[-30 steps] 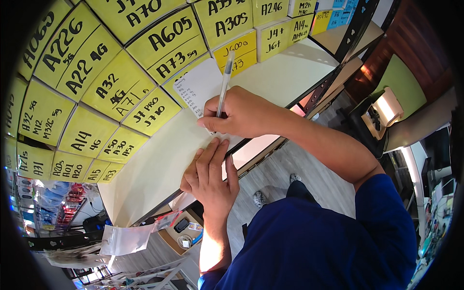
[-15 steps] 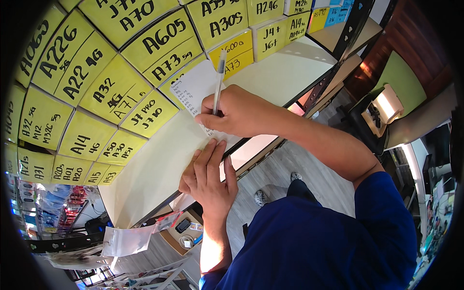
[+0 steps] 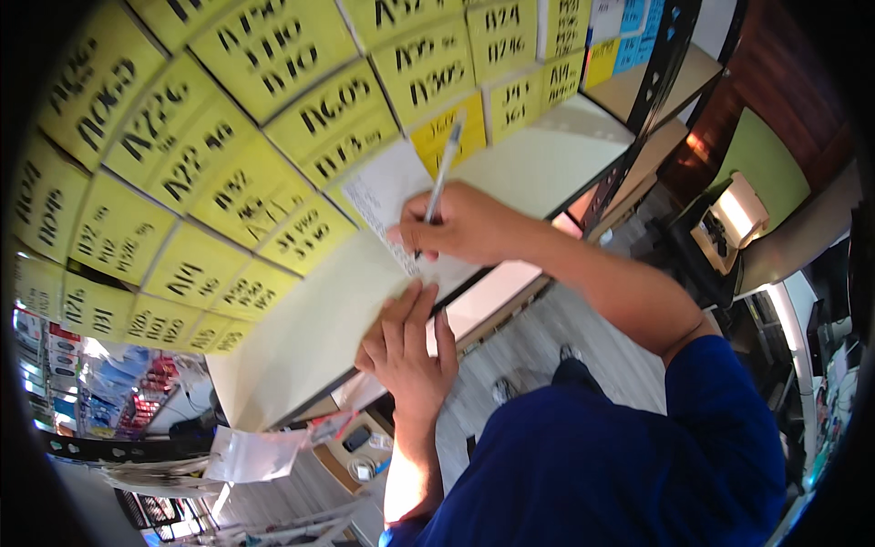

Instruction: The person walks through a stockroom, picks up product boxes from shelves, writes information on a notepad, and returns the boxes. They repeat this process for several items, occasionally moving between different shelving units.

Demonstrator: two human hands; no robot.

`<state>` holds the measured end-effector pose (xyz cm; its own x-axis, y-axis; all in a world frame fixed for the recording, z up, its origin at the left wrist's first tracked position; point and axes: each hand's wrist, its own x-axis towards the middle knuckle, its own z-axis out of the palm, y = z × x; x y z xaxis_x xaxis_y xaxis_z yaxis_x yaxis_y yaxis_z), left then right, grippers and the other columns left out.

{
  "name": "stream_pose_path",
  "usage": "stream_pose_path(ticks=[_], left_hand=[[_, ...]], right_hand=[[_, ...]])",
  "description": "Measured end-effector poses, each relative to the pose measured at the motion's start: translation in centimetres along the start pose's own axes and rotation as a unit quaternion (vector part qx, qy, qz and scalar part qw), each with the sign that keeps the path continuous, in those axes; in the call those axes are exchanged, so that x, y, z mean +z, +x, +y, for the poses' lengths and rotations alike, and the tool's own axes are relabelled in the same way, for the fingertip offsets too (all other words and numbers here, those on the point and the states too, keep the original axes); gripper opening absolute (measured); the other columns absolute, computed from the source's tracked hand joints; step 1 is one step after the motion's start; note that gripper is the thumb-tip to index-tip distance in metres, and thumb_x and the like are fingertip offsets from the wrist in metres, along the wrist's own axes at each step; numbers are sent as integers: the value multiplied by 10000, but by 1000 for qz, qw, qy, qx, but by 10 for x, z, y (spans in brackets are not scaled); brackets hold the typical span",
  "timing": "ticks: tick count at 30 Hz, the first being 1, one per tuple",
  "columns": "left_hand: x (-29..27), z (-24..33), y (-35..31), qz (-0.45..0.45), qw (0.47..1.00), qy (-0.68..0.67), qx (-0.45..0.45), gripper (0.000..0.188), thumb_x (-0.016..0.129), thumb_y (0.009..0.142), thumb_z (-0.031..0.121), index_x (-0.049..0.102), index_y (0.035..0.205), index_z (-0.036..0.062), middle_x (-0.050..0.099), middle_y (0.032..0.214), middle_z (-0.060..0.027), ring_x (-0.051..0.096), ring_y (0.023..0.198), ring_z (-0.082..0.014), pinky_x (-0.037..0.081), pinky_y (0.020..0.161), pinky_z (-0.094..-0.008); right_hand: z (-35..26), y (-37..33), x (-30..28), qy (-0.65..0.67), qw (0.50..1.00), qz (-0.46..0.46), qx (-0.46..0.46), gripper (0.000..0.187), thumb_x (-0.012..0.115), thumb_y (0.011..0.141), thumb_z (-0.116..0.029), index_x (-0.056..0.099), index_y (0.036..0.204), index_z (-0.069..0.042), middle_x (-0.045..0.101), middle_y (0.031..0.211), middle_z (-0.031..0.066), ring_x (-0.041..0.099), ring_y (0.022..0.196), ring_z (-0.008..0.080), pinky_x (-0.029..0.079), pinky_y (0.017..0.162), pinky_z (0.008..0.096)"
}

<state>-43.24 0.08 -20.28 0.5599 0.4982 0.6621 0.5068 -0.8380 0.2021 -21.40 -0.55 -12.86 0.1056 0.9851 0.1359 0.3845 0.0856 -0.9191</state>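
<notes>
My right hand (image 3: 467,221) is closed around a slim clear pen (image 3: 444,171), which leans up and to the right. The pen's dark tip shows below my fingers, at the lower part of a white sheet of paper (image 3: 381,175). Small handwritten lines run down the sheet; blur makes them unreadable, and my right hand covers part of it. The paper lies on a white shelf (image 3: 314,314). Nearer to me, my left hand (image 3: 410,356) rests at the shelf's front edge, fingers stretched out, fingertips by the paper's lower end. It holds nothing.
Stacked boxes with yellow handwritten labels (image 3: 214,182) line the shelf's back. A black metal upright (image 3: 658,77) stands at the right end. Beyond it, an open carton (image 3: 729,223) sits on a chair. Clear plastic bags (image 3: 255,453) hang at lower left, near a tray (image 3: 351,456) of small items.
The whole view has shifted slightly, moving the scene rightward, and is blurrier. The pen leans more to the right, and its tip now shows below my right hand. My left hand stays at the shelf edge.
</notes>
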Motion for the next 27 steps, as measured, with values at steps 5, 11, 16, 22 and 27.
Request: stream_pose_path(ticks=[5,11,16,22,27], left_hand=[[-15,-13,-10,26,999,9,-39,372,725,961,247,732,1329,187,704,1374,-3,586,1268,-273,324,1097,-447],[5,-2,1,53,999,-3,-1,349,726,952,240,737,1294,171,702,1343,-12,570,1270,-266,309,1096,-441],[2,-5,-6,74,997,-4,-3,339,744,936,236,745,1269,175,690,1298,-14,566,1218,-252,311,1083,-440],[3,1,-6,88,996,-5,-18,320,788,902,190,755,1220,174,685,1257,-20,581,1188,-255,330,1072,-439],[11,-1,-7,100,995,10,-20,304,801,893,169,755,1194,169,683,1230,-33,586,1177,-262,336,1071,-446]], right_hand=[[-2,17,27,23,997,-20,-70,396,664,1084,-412,723,945,-46,711,795,21,641,704,84,492,651,272],[14,-7,11,107,976,115,-151,383,637,1107,-383,709,1001,-22,697,860,26,632,763,98,513,706,275],[14,-10,18,150,953,190,-182,375,582,1134,-372,697,1081,-19,703,979,48,636,862,109,521,765,284],[13,-32,7,200,954,131,-182,411,491,1170,-372,695,1103,-22,684,954,58,599,787,109,518,713,277],[21,-60,-12,211,951,125,-191,412,491,1168,-352,703,1113,-3,699,933,63,596,744,107,519,677,278]])
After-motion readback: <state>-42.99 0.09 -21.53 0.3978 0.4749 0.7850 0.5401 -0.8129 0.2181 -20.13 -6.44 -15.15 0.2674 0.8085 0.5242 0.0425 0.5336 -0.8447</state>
